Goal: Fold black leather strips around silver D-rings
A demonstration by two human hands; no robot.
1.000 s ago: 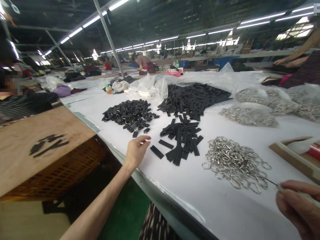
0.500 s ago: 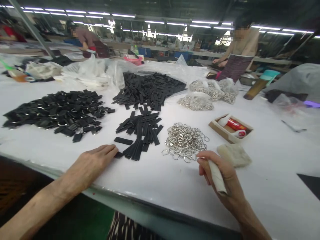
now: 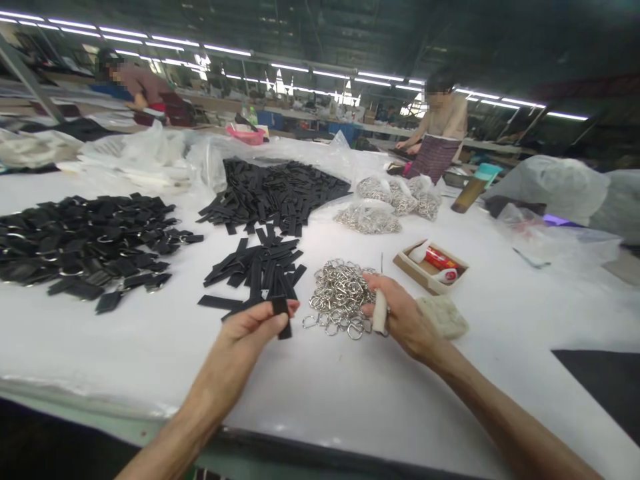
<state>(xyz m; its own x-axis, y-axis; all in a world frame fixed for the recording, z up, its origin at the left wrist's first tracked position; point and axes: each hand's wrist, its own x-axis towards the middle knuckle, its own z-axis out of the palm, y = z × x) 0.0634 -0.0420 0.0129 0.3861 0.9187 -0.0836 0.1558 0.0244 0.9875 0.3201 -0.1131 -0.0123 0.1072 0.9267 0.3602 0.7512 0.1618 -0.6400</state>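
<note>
Our L hand [image 3: 250, 331] pinches a blk strip [image 3: 279, 308], long axis near–far (near end slightly R); R hand [image 3: 406, 319] grips tool [image 3: 380, 313], tip far.

A short, flat black strip [image 3: 282, 320] stands nearly upright, pinched between thumb and fingers of the left hand [image 3: 253, 330]. A pale-handled tool [image 3: 381, 313] sits in the right hand [image 3: 400, 315], its thin shaft showing beyond the fingers. Just beside it, shiny silver rings [image 3: 340, 290] lie in a loose, overlapping heap.
</note>
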